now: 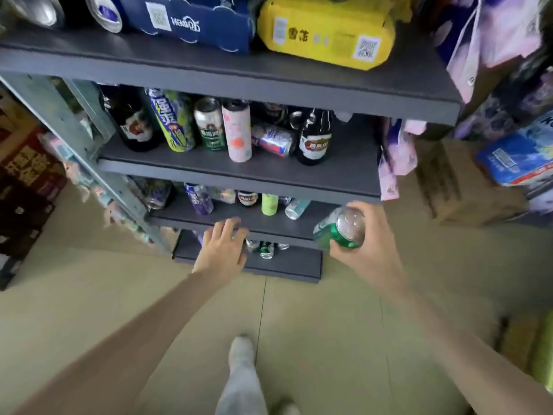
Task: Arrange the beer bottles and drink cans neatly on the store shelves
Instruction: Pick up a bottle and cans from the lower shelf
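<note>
My right hand [369, 245] grips a green drink can [333, 233], tilted on its side, in front of the right end of the third shelf [299, 230]. My left hand [221, 250] reaches down over the front of that shelf with fingers spread, just left of several small cans [266, 250] lying on the bottom shelf [287, 269]. The second shelf [269, 172] carries upright cans, a pink can [239, 133], a dark beer bottle [314, 139] and one can lying down [273, 140]. The third shelf holds mixed cans, some tipped over.
A yellow beer pack [323, 34] and a blue carton [194, 22] sit on the top shelf. Red crates [27, 181] stand at left, a cardboard box [457, 187] and blue packs [517, 160] at right. My foot [242, 351] is on the tiled floor.
</note>
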### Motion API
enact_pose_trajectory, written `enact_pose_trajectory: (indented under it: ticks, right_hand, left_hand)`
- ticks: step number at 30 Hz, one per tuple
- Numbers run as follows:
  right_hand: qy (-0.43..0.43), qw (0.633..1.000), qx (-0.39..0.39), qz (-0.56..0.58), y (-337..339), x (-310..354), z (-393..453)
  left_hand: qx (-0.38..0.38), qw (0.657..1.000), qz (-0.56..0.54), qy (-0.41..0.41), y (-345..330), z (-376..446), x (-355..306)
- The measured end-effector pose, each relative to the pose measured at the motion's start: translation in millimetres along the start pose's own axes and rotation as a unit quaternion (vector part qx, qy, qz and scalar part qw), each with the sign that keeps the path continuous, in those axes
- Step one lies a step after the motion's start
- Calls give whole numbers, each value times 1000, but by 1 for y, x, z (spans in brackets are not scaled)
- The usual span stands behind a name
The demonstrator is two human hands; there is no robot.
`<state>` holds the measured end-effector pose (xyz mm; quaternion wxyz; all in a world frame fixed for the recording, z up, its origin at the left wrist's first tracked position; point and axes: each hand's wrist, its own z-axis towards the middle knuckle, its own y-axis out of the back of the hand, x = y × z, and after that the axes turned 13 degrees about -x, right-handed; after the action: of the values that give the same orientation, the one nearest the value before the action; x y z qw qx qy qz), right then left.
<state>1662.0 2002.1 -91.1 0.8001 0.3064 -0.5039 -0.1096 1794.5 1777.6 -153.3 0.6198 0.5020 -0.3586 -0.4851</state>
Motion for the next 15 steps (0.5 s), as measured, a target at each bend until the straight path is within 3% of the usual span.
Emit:
enact_pose_trajectory:
  ticks: [6, 11, 15]
  right_hand:
    - [-112, 993, 31, -27, -96, -112, -14]
    - [-195, 979, -59, -19, -176, -185, 14]
    - [-213, 969, -120, -33, -222, -217, 43]
  left_hand:
    - [62, 998, 23, 18, -91, 10, 22]
    - [110, 994, 12, -17, -168, 30, 17]
    - [78, 997, -14, 17, -204, 39, 28]
